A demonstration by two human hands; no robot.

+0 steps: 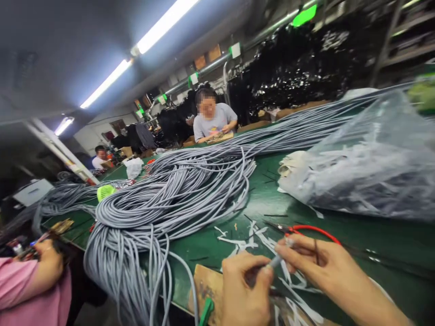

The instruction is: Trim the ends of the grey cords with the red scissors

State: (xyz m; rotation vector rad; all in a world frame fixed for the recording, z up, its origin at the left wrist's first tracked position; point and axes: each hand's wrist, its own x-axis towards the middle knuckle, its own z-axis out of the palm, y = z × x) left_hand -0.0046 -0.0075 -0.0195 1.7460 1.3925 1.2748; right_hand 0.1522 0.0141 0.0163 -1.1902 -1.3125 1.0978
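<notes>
My left hand (246, 290) is closed around a grey cable (276, 261), thumb and forefinger pinching it near its end. At the cable's tip, the fingers of my right hand (319, 265) are pinched together on it. What the tip looks like is blurred. Just behind my right hand lies a pair of pliers with red handles (314, 227), its jaws pointing left. White strips (260, 233) of scrap are scattered on the green table (272, 197) around and under my hands. Beside my left hand is a wooden board (203, 277) with a green piece (206, 311) on it.
A large heap of grey cables (163, 194) runs across the table and hangs over its front edge. At right stands a clear plastic bag (367, 167) of white scraps. One person (215, 120) works across the table; another, in a pink sleeve (25, 280), sits at left.
</notes>
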